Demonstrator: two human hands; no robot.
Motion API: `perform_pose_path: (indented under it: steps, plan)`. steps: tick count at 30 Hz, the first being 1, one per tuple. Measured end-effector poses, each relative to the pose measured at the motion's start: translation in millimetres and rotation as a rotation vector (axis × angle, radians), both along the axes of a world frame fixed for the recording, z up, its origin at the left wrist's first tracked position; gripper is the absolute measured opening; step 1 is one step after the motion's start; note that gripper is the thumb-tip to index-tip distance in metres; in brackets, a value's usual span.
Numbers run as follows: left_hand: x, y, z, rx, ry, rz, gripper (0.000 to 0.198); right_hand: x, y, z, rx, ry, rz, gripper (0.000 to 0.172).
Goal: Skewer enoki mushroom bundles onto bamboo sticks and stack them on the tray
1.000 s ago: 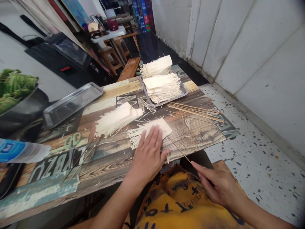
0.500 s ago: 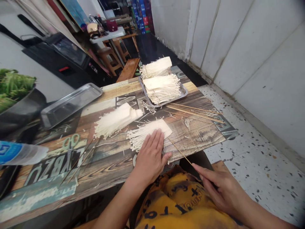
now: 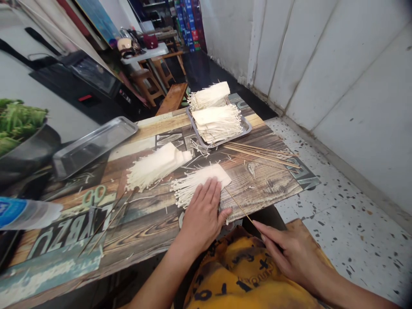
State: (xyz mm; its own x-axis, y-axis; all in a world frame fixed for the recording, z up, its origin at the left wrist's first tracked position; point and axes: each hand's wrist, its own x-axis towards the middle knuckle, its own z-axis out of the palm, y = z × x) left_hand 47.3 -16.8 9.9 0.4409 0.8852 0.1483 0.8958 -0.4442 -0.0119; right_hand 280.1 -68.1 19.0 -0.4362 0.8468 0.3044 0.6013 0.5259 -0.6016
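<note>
My left hand (image 3: 206, 210) lies flat, fingers stretched out, on a fanned slab of enoki mushrooms (image 3: 222, 172) near the table's front edge. Between the thumb and fingers of my right hand (image 3: 286, 246) is a thin bamboo skewer (image 3: 238, 204). Its far end meets the base of that enoki slab; whether the tip is inside cannot be seen. Just left lies a second enoki bunch (image 3: 157, 165). Behind, a grey tray (image 3: 246, 128) holds stacked enoki slabs (image 3: 217, 120), and loose bamboo skewers (image 3: 264, 154) lie beside it.
Green-handled scissors (image 3: 93, 201) and more skewers (image 3: 107, 225) lie at the left of the patterned table (image 3: 144, 227). A clear tray (image 3: 95, 146), a water bottle (image 3: 28, 213) and a metal bowl of greens (image 3: 32, 143) stand farther left. A wall runs along the right.
My right hand has moved slightly left, towards the enoki slab, and less of the skewer shows between them. My left hand stays flat on the slab. The view has shifted a little.
</note>
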Motion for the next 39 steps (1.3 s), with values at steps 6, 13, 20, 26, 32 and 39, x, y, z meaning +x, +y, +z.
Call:
perform_pose_path:
  steps: [6,13,20,26,32,39]
  plan:
    - [0.1,-0.1,-0.1,-0.002,0.011,-0.002,0.065,-2.9,1.5,-4.4,-0.075,0.054,0.037,0.036]
    - [0.1,0.1,0.2,0.003,0.008,-0.009,0.064,-3.1,1.1,-19.5,-0.116,0.087,0.056,0.039]
    - [-0.3,0.3,1.2,-0.014,-0.016,0.0,0.062,-6.4,3.2,-18.7,-0.127,0.075,0.076,0.039]
    - [1.0,0.2,1.9,-0.033,-0.03,0.006,0.061,-11.6,4.1,-14.7,-0.136,0.046,0.03,0.035]
    - [-7.7,4.3,3.2,-0.031,-0.058,0.016,0.062,-12.4,6.1,-12.0,-0.16,-0.034,-0.038,0.033]
    - [-10.8,9.4,24.0,0.224,-0.011,0.497,0.07,-7.1,5.7,-20.6,-0.047,-0.036,0.005,0.036]
